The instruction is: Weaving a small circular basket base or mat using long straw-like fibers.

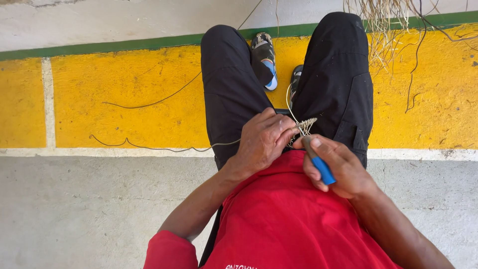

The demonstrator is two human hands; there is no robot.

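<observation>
Woven straw piece, small, pale and open-meshed, sits at frame centre over the lap, pinched in the curled fingers of the left hand. One blue-handled tool is gripped in the closed right hand, its tip touching the weave. Two shoes show above; loose straw bundle lies upper right.

Blue plastic tool handle, rough concrete floor
</observation>
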